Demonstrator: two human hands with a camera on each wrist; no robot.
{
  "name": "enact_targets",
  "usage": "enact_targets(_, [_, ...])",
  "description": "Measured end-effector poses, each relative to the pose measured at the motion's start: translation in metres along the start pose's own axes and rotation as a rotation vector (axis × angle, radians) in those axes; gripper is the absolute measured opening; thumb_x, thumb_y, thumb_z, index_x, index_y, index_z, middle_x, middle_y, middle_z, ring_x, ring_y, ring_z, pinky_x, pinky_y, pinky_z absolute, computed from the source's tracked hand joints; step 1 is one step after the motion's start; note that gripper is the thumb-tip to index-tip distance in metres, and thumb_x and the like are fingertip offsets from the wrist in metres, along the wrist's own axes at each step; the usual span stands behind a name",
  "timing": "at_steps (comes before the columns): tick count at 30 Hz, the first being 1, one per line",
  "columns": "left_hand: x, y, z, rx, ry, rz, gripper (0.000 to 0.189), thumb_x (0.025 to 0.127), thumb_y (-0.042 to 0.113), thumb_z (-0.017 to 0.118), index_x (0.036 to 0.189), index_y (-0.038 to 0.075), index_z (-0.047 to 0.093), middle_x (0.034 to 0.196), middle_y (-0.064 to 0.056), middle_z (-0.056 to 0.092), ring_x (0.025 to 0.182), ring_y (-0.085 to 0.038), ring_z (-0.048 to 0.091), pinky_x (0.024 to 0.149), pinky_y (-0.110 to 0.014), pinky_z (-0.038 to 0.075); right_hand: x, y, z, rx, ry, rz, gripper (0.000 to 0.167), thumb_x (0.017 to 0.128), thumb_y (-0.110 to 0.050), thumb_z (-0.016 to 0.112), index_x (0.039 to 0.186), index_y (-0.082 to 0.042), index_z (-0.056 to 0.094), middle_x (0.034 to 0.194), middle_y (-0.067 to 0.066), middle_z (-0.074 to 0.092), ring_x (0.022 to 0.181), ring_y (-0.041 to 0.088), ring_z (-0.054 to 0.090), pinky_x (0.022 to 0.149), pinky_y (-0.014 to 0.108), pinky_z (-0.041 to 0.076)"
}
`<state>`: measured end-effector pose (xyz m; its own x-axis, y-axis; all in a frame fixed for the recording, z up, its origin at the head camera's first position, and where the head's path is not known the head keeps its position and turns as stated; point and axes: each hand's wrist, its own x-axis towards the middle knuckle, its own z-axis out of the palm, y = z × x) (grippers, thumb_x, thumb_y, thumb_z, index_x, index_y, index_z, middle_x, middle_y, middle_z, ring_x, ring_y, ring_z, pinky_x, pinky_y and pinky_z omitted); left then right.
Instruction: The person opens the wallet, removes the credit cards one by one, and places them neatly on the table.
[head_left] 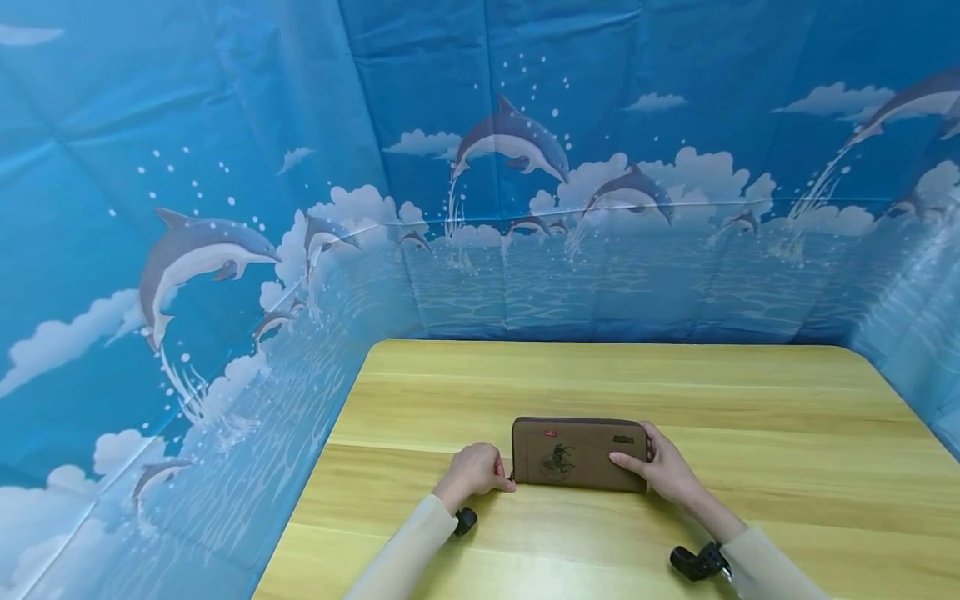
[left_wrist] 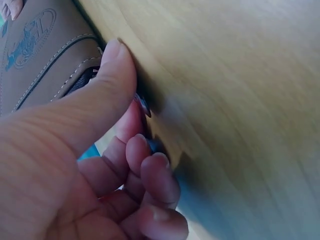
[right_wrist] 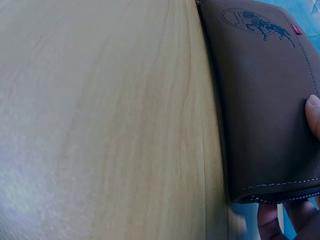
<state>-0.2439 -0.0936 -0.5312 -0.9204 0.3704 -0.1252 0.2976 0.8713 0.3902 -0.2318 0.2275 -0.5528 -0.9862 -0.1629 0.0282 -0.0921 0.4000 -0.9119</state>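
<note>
A brown zip-around wallet (head_left: 588,454) with a horse emblem and a small red tag stands on its long edge on the table. My right hand (head_left: 670,468) grips its right end, thumb on the front face and fingers behind. In the right wrist view only part of the thumb and some fingertips show beside the wallet (right_wrist: 265,100). At the lower left corner my left hand (head_left: 474,470) pinches the zipper pull between thumb and index finger. Most of the pull is hidden by the fingers; a small shiny bit of the zipper pull (left_wrist: 144,105) shows in the left wrist view.
The light wooden table (head_left: 420,392) has rounded far corners. Behind it and along its sides hangs a blue curtain (head_left: 637,275) printed with dolphins, clouds and waves. A black wrist device (head_left: 697,562) is strapped below the right hand.
</note>
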Motion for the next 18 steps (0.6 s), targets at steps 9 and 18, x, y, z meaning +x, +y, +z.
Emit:
enact_targets(9, [-0.003, -0.004, 0.0, -0.069, -0.002, 0.026, 0.03, 0.075, 0.03, 0.081, 0.06, 0.015, 0.06, 0.058, 0.012, 0.05, 0.051, -0.006, 0.041, 0.052, -0.023, 0.037, -0.001, 0.0, 0.002, 0.015, -0.001, 0.011, 0.053, 0.085, -0.029, 0.073, 0.118, -0.001, 0.044, 0.093, 0.011, 0.059, 0.077, 0.021, 0.058, 0.064, 0.031, 0.048])
enact_targets(18, [-0.002, -0.01, -0.001, -0.074, 0.012, 0.103, 0.028, 0.08, 0.029, 0.077, 0.06, 0.017, 0.061, 0.057, 0.014, 0.05, 0.05, -0.003, 0.04, 0.053, -0.021, 0.037, 0.002, -0.001, 0.002, 0.048, -0.002, 0.019, 0.053, 0.085, -0.027, 0.072, 0.12, 0.0, 0.043, 0.095, 0.012, 0.06, 0.08, 0.022, 0.06, 0.065, 0.032, 0.049])
